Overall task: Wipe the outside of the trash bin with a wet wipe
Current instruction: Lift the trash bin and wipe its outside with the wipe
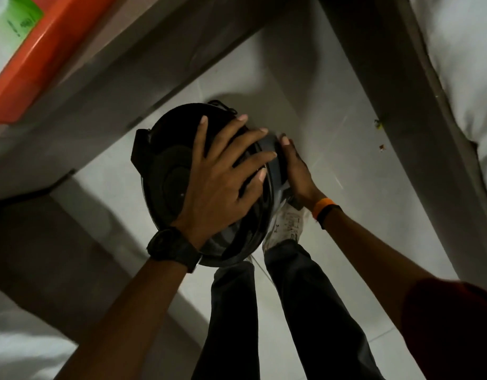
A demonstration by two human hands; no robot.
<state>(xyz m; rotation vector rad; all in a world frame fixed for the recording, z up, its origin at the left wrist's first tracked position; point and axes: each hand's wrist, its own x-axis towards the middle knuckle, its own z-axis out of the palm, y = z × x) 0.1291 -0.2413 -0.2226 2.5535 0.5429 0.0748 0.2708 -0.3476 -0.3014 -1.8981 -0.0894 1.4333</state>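
Looking down from the head camera, the view showed a black trash bin point(182, 174) standing on the pale tiled floor point(332, 133) at the centre of the frame, between a bed point(456, 64) at 2 o'clock and an orange tray point(44, 56) at 10 o'clock. The left hand point(217, 185) lay flat on the domed lid, its grip spread wide with the fingers point(201, 138) fanned toward 1 o'clock, pressing down rather than pinching anything. The right hand point(297, 171) was cupped against the bin's side wall at 3 o'clock, palm to the surface; whether a wet wipe lay under it could not be told, since no wipe showed, and its grip appeared loosely curled around the wall rather than closed. The bin's glossy shell suggested hard, smooth plastic, probably light and likely to slide or tip on the tile under a sideways rub, so a steadying palm on the lid seemed the sound place to hold it. The lid's hinge block point(140, 149) at 9 o'clock and the small latch point(223, 105) at 12 o'clock looked like poorer holds, being thin projecting parts. A white shoe point(289, 226) stood just beside the bin's base at 5 o'clock, near enough to brace it. Wet plastic would probably grow slippery under the wiping palm.
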